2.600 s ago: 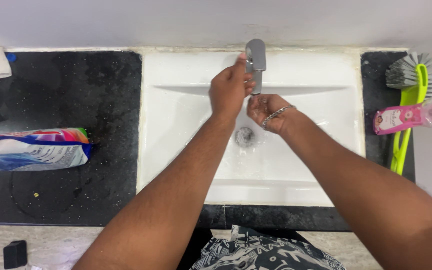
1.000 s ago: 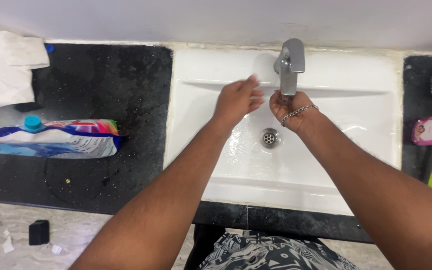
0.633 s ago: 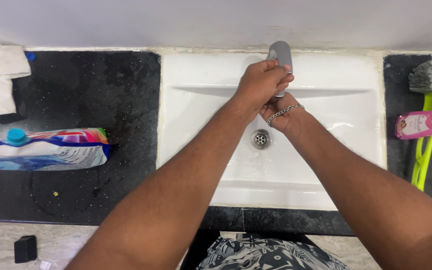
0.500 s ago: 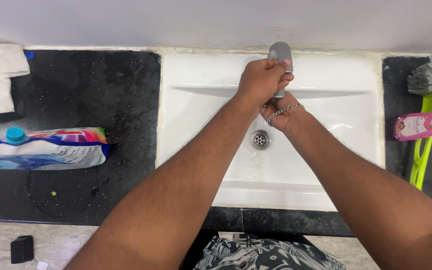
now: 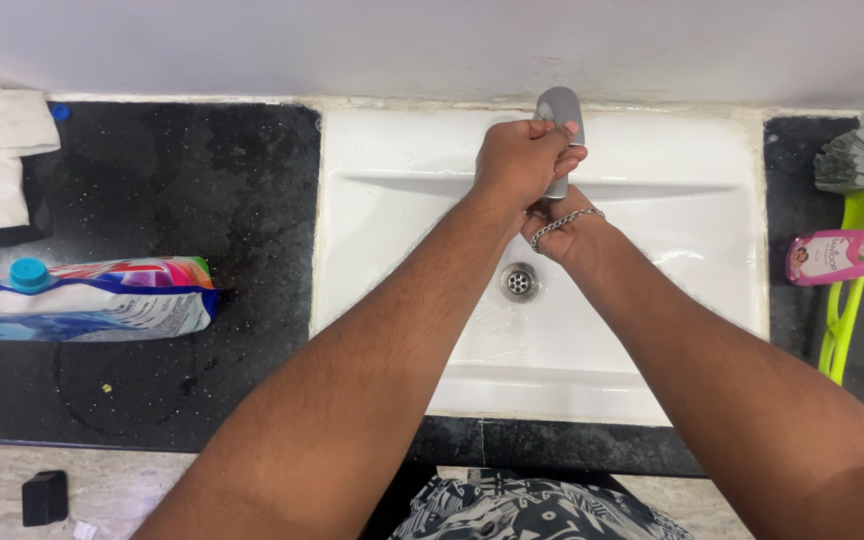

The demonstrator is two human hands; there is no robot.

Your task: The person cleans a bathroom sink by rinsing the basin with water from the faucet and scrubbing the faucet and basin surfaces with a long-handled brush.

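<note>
Forearms cross low over the front edge of the white rectangular ceramic sink (image 5: 652, 330). Right hand (image 5: 559, 232), silver chain bracelet at the wrist, sits under the spout, mostly covered; cannot tell whether its fingers are spread or curled. Left hand (image 5: 522, 160) lies on top of it, fingers curled down and pressed against the right hand's fingers, fingertips touching the grey metal tap (image 5: 559, 110) just beyond. Round metal drain (image 5: 518, 282) just nearer than the right hand. Basin wet.

Risks, as judged: wet hands could splash water past the rim onto the black speckled stone counter (image 5: 192, 200); bracelet links could snag the spout.
</note>
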